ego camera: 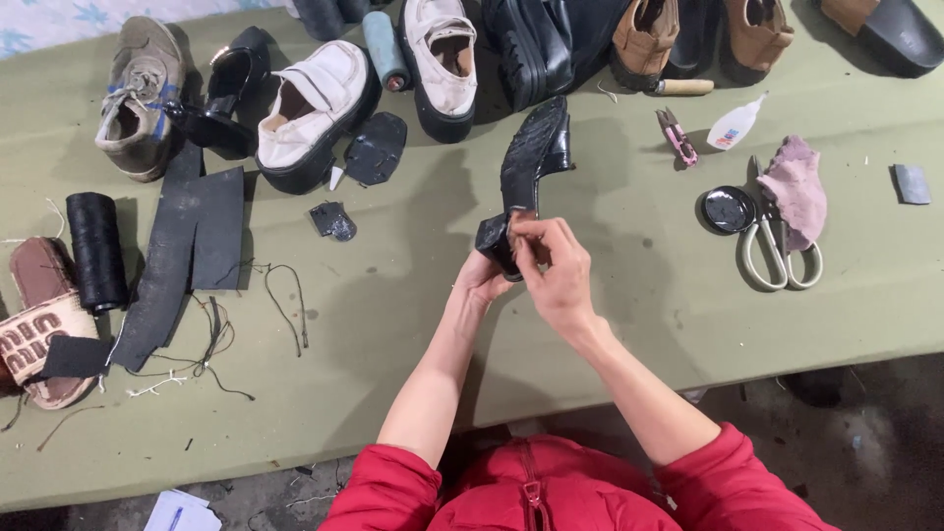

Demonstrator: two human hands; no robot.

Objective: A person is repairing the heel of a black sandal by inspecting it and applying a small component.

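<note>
Head view: a black heeled shoe (pixel 532 157) is gripped at its heel by the left hand (pixel 484 277); right hand (pixel 557 270) fingertips are pressed onto the heel tip, seemingly unfinished, scissors (pixel 777 251) lying unused well right.

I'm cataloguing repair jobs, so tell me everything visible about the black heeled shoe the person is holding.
The glossy black heeled shoe looks like textured leather, with a pointed toe aimed away from the person and a chunky block heel nearest them. It is held above the green cloth-covered table, turned so its sole side shows. The left hand supports the heel end from below, while the right hand presses fingers against the heel. Its inside is hidden.
</note>
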